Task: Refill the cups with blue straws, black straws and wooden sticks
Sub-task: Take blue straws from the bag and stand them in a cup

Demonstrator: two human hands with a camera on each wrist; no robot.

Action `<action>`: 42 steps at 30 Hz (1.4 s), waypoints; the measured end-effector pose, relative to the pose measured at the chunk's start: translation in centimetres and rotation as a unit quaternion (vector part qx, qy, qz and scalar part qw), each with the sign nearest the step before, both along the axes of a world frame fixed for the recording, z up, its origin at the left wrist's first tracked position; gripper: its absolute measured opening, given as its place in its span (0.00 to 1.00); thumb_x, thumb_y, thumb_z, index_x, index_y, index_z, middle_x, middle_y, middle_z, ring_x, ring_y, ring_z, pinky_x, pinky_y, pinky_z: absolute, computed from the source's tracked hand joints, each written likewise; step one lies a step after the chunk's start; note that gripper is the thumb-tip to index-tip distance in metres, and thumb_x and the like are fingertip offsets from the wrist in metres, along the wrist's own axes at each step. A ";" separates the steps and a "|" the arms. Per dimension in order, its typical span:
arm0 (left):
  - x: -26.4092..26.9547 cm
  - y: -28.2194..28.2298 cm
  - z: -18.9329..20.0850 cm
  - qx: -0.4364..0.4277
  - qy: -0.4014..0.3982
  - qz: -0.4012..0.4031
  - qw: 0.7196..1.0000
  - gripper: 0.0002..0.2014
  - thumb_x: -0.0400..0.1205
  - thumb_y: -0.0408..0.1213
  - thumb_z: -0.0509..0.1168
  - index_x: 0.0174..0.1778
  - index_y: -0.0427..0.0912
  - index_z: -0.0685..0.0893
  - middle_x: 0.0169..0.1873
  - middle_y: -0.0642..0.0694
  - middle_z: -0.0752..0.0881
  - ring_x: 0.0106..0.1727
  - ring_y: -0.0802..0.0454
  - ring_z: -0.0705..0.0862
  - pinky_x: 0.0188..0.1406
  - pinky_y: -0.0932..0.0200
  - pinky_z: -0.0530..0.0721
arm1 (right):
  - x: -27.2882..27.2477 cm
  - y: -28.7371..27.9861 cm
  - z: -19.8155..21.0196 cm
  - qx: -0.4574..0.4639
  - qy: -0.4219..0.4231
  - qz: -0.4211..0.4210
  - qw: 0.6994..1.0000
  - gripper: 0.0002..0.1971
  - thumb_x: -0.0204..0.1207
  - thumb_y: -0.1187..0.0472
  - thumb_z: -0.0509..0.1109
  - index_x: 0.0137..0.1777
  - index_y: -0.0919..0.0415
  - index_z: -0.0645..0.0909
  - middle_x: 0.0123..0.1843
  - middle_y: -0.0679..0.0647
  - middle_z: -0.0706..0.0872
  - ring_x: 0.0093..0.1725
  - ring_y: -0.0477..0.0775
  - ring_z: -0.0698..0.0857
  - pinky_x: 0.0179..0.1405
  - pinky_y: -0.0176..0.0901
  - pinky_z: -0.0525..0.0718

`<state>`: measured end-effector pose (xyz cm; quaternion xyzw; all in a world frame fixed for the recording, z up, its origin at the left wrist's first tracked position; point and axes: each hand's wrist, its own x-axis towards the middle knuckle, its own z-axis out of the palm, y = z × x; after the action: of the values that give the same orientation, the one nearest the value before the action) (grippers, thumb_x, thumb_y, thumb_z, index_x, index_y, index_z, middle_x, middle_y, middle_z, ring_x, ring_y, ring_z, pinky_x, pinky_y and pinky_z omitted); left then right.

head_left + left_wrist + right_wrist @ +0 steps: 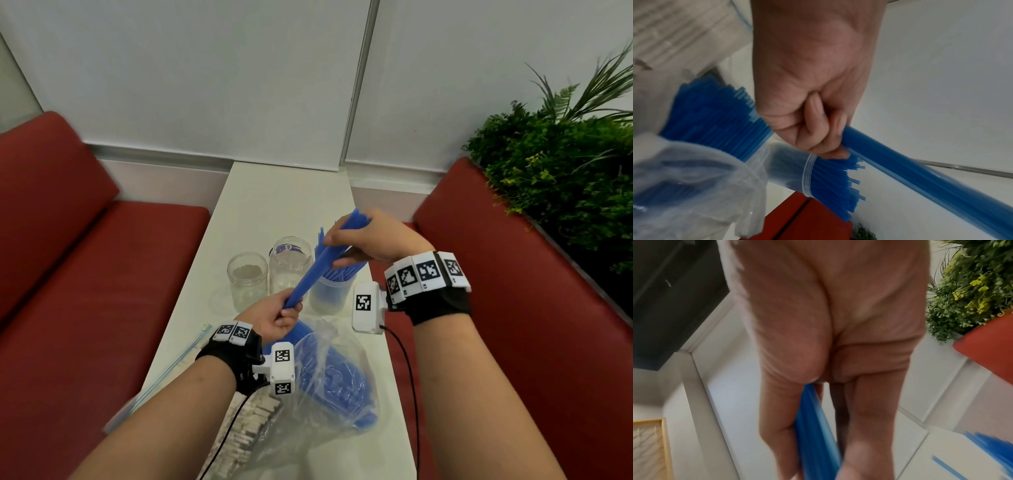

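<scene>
Both hands hold one bundle of blue straws (317, 263) slanted above the table. My left hand (279, 317) grips its lower end (900, 168). My right hand (363, 240) grips the upper part (816, 434). Behind the bundle stands a clear cup (330, 291) with blue straws in it. Left of that cup stand two clear jars, a taller one (289, 263) and a shorter one (247, 279), with no straws in them. Under my left wrist lies a clear plastic bag of blue straws (329, 380), and a pack of wooden sticks (248, 431) lies beside it.
The narrow white table (274, 202) runs between two red benches (85, 260). A flat zip bag (164, 373) hangs over the table's left edge. Green plants (561, 164) stand behind the right bench. A black cable (407, 377) runs from my right wrist.
</scene>
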<state>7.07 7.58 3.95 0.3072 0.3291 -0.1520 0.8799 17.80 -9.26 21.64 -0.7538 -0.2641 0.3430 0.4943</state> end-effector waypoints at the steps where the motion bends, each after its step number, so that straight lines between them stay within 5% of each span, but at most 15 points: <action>1: 0.4 0.0 0.1 0.018 -0.003 0.020 1.000 0.12 0.88 0.38 0.58 0.42 0.35 0.79 0.23 0.44 0.79 0.14 0.59 0.70 0.06 0.69 0.64 | 0.2 -0.1 0.5 0.018 -0.014 -0.017 1.000 0.03 0.76 0.63 0.79 0.46 0.63 0.91 0.48 0.64 0.94 0.47 0.66 0.94 0.46 0.43 0.93; 3: 0.9 0.3 0.1 0.064 0.003 0.047 0.997 0.18 0.89 0.40 0.56 0.45 0.28 0.82 0.30 0.37 0.86 0.23 0.52 0.80 0.15 0.66 0.78 | 0.9 -0.2 1.4 0.069 -0.049 -0.076 0.993 0.03 0.77 0.65 0.78 0.46 0.65 0.90 0.45 0.63 0.94 0.44 0.63 0.94 0.44 0.40 0.92; 5: 1.0 0.5 -0.3 0.125 0.004 0.026 0.992 0.20 0.90 0.42 0.56 0.49 0.26 0.83 0.42 0.32 0.87 0.38 0.43 0.86 0.35 0.58 0.88 | 1.7 -0.4 1.9 0.107 -0.096 -0.149 0.978 0.02 0.77 0.66 0.77 0.46 0.66 0.89 0.43 0.64 0.93 0.40 0.57 0.94 0.40 0.37 0.90; 7: 1.0 0.5 -0.7 0.207 0.001 -0.033 0.978 0.17 0.89 0.39 0.58 0.49 0.27 0.83 0.44 0.33 0.86 0.44 0.42 0.86 0.48 0.54 0.86 | 2.5 -0.2 1.6 0.103 -0.154 -0.215 0.959 0.03 0.78 0.67 0.76 0.47 0.67 0.88 0.43 0.64 0.92 0.36 0.51 0.92 0.36 0.34 0.88; 9: 1.2 0.1 -1.2 0.325 -0.004 -0.095 0.941 0.12 0.86 0.34 0.64 0.49 0.27 0.85 0.45 0.33 0.87 0.42 0.45 0.86 0.47 0.58 0.86 | 3.3 0.1 0.6 0.074 -0.182 -0.261 0.945 0.03 0.78 0.68 0.74 0.48 0.68 0.88 0.44 0.65 0.91 0.36 0.52 0.92 0.37 0.37 0.90; 12: 1.7 -0.7 -2.0 0.510 -0.073 -0.197 0.834 0.08 0.79 0.26 0.69 0.49 0.24 0.89 0.44 0.33 0.89 0.42 0.47 0.85 0.46 0.58 0.85 | 3.6 1.0 -1.8 0.032 -0.179 -0.297 0.937 0.05 0.80 0.67 0.72 0.51 0.70 0.87 0.48 0.66 0.91 0.39 0.55 0.91 0.44 0.42 0.92; 16: 1.8 -1.7 -2.3 0.637 -0.130 -0.361 0.669 0.09 0.78 0.28 0.68 0.51 0.34 0.92 0.49 0.42 0.92 0.50 0.51 0.88 0.49 0.68 0.79 | 3.6 1.7 -3.6 0.031 -0.178 -0.322 0.929 0.06 0.80 0.66 0.71 0.48 0.68 0.88 0.42 0.62 0.91 0.37 0.48 0.90 0.49 0.51 0.91; 20: 1.7 -2.2 -3.0 0.664 -0.138 -0.421 0.602 0.09 0.80 0.32 0.67 0.50 0.38 0.92 0.49 0.43 0.91 0.50 0.47 0.87 0.45 0.64 0.77 | 3.7 1.1 -2.3 0.109 -0.206 -0.364 0.902 0.07 0.78 0.67 0.72 0.39 0.62 0.88 0.29 0.49 0.87 0.25 0.33 0.85 0.28 0.23 0.79; 23: 1.6 -2.2 -3.6 0.663 -0.124 -0.461 0.577 0.10 0.80 0.32 0.65 0.51 0.39 0.91 0.49 0.41 0.90 0.51 0.43 0.87 0.45 0.59 0.79 | 4.1 0.5 -0.7 0.128 -0.215 -0.360 0.899 0.07 0.77 0.69 0.71 0.38 0.63 0.87 0.31 0.53 0.87 0.27 0.38 0.87 0.28 0.25 0.82; 26: 1.6 -2.6 -4.2 0.661 -0.134 -0.495 0.549 0.11 0.82 0.31 0.62 0.54 0.36 0.88 0.53 0.38 0.87 0.54 0.40 0.85 0.52 0.54 0.80 | 4.9 0.7 -1.0 0.042 -0.228 -0.323 0.918 0.06 0.77 0.68 0.71 0.38 0.62 0.86 0.31 0.52 0.86 0.22 0.36 0.85 0.23 0.26 0.79; 30: 1.5 -3.1 -5.1 0.668 -0.147 -0.524 0.508 0.10 0.84 0.33 0.62 0.54 0.34 0.86 0.50 0.39 0.88 0.49 0.45 0.85 0.44 0.60 0.75 | 5.9 2.0 -4.0 -0.047 -0.206 -0.286 0.934 0.05 0.78 0.66 0.72 0.46 0.68 0.87 0.37 0.60 0.90 0.30 0.49 0.89 0.29 0.36 0.86; 35: 1.3 -2.8 -5.8 0.716 -0.134 -0.536 0.427 0.11 0.85 0.36 0.61 0.60 0.38 0.84 0.56 0.41 0.87 0.57 0.41 0.85 0.56 0.52 0.80 | 7.1 4.0 -8.8 -0.105 -0.199 -0.273 0.935 0.05 0.77 0.66 0.72 0.46 0.67 0.88 0.42 0.65 0.90 0.39 0.62 0.91 0.43 0.51 0.91; 38: 1.3 -3.2 -5.6 0.738 -0.140 -0.556 0.357 0.13 0.86 0.37 0.60 0.63 0.36 0.82 0.59 0.40 0.85 0.61 0.40 0.84 0.61 0.46 0.79 | 7.4 4.4 -11.4 -0.154 -0.193 -0.222 0.943 0.07 0.78 0.64 0.73 0.51 0.66 0.89 0.51 0.63 0.91 0.48 0.61 0.89 0.48 0.48 0.87; 42: 1.6 -3.1 -5.5 0.735 -0.141 -0.558 0.359 0.12 0.86 0.35 0.59 0.58 0.36 0.84 0.55 0.40 0.87 0.57 0.40 0.85 0.56 0.50 0.81 | 7.3 4.4 -12.8 -0.153 -0.182 -0.195 0.951 0.22 0.76 0.55 0.79 0.69 0.58 0.83 0.61 0.58 0.85 0.54 0.56 0.84 0.53 0.46 0.83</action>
<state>8.71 4.50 -1.54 0.9618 -0.0659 -0.2607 0.0516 25.11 -4.88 8.85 -0.9070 -0.1419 0.1329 0.3736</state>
